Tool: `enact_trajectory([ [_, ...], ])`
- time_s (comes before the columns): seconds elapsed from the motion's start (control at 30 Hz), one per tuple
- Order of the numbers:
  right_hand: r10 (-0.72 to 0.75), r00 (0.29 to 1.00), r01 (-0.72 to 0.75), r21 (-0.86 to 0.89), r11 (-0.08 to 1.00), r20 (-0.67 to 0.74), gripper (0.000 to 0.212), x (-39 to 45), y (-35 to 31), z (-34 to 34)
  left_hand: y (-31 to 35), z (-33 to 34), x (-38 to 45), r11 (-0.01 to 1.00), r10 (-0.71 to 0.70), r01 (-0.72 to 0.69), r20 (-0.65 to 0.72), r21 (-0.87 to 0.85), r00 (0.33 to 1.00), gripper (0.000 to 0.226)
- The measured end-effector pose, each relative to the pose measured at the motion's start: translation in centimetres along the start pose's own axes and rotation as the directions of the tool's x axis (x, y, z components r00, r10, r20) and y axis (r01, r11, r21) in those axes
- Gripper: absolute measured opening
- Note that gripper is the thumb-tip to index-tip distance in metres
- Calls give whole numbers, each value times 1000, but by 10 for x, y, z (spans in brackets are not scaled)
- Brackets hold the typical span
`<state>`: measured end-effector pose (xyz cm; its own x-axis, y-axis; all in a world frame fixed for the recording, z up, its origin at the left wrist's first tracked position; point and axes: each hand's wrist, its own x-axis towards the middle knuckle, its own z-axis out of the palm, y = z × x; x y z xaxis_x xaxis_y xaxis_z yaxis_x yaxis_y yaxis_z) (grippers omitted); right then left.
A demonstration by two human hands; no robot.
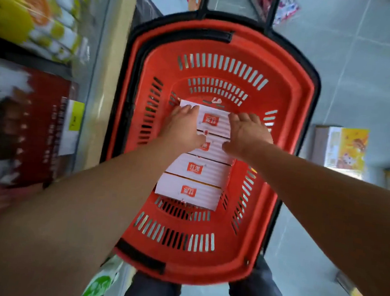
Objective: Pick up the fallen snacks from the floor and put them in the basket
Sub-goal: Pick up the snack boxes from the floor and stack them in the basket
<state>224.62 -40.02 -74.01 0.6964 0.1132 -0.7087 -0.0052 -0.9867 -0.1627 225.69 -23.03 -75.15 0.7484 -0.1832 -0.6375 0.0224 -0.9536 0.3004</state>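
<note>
Four white snack boxes [197, 169] with red logo patches lay in a row along the bottom of the red basket [296, 69], touching edge to edge, the farthest one [211, 122] under your hands. Your left hand [183, 128] lay on that box's left end with fingers fairly straight, the thumb reaching across onto the second box [210, 146]; it pressed rather than gripped. Your right hand [248, 134] sat on the right end, fingers slightly bent over the far edge and thumb pointing inward; whether it truly clutched the box I cannot tell. Both bare forearms stretched down and forward into the basket from the lower corners. The basket had slotted walls, a black rim and black handles, and stood on grey floor tiles [363, 67]. A yellow snack box [348, 148] lay on the floor to its right, and blurred shelf goods [36, 18] rose on the left.
</note>
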Motion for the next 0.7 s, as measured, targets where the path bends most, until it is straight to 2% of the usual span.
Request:
enact_trajectory([
  [0.13,-37,996,38,12,999,-79,73,-92,10,-47,42,-40,-81,996,-7,0,-75,-84,997,78],
  [0.33,40,987,-23,111,994,-154,68,-233,24,-81,94,-79,-197,997,38,-49,-176,-59,984,68],
  [0.53,155,959,-117,164,979,-238,67,-373,15,-76,127,-93,-318,987,157,-159,-139,-5,978,75],
  [0.7,239,906,-165,226,960,-350,65,-474,-9,-55,142,-102,-403,957,291,-284,-194,64,937,77],
])
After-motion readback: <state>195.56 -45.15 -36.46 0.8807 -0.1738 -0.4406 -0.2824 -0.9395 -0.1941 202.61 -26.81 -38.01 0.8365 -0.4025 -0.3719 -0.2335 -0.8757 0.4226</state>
